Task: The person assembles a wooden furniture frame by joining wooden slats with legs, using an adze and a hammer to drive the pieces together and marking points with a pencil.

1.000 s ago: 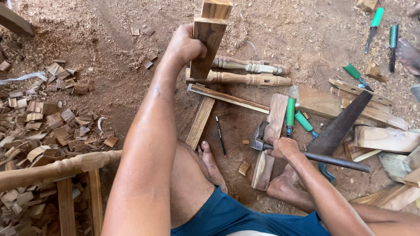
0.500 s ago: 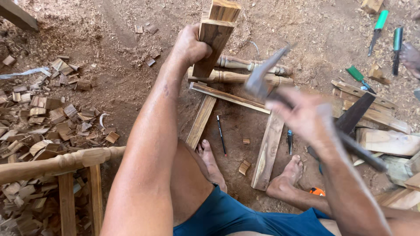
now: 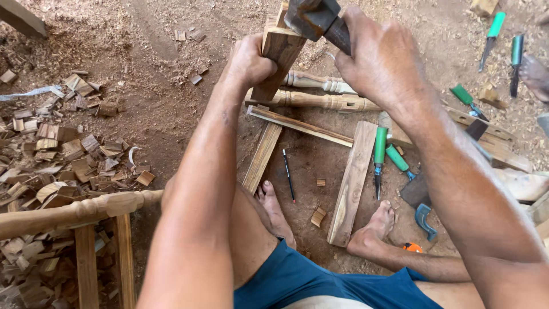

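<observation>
Seen from your head camera looking down: your left hand (image 3: 247,62) is clenched around an upright wooden post (image 3: 278,54), holding it steady near the top middle of the dirt floor (image 3: 160,109). Your right hand (image 3: 380,57) grips the handle of a hammer (image 3: 315,17), whose rusty metal head sits just at the top of the post; whether it touches the wood cannot be told. The post's lower end meets two turned wooden spindles (image 3: 320,91) lying side by side on the floor, and a flat plank (image 3: 262,155) runs from there toward your bare left foot (image 3: 274,209). A second plank (image 3: 350,180) lies between your feet, with a black pencil (image 3: 289,174) on the dirt just to its left. Two green-handled chisels (image 3: 380,154) rest just right of that plank, and more green-handled tools (image 3: 492,34) lie at the floor's top right corner. A heap of small wood offcuts (image 3: 63,154) covers the left edge, beside part of a turned chair frame (image 3: 80,214) at bottom left.
</observation>
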